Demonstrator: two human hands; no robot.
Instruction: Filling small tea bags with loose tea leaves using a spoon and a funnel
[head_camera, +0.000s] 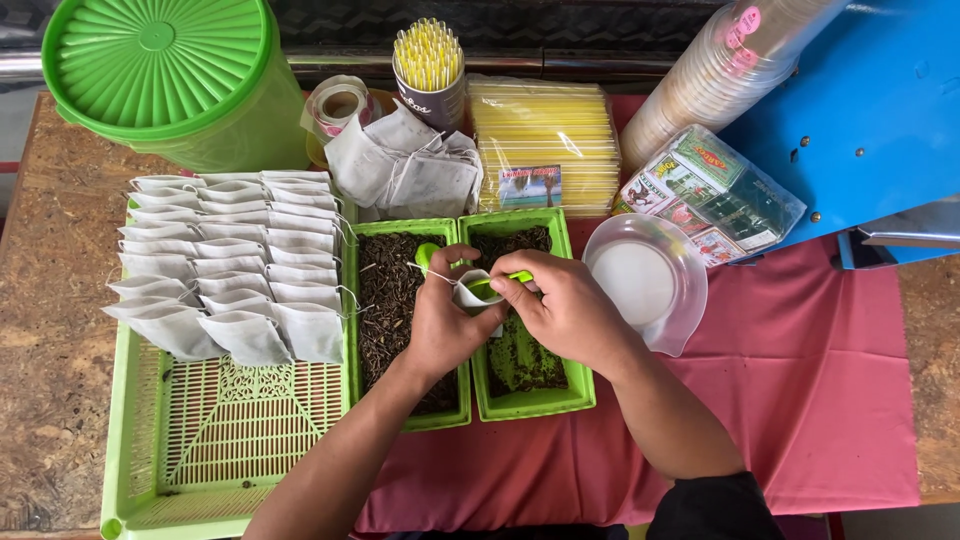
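Observation:
My left hand (443, 318) holds a small white filter bag (470, 293) open above two green trays of dark loose tea, the left tray (357, 300) and the right tray (535, 402). My right hand (560, 305) grips a green spoon (498, 283) whose bowl sits at the mouth of the bag. A second green scoop (426, 254) lies in the left tray just behind my left thumb. Both hands touch each other over the divide between the trays.
A large green slatted tray (215, 440) at left carries rows of filled white bags (228, 265). Behind are a pile of empty bags (405, 165), a green lidded bucket (165, 75), a cup of yellow straws (428, 65), packed straws (545, 140), stacked cups (715, 75), a clear bowl (645, 280) and a blue machine (870, 110).

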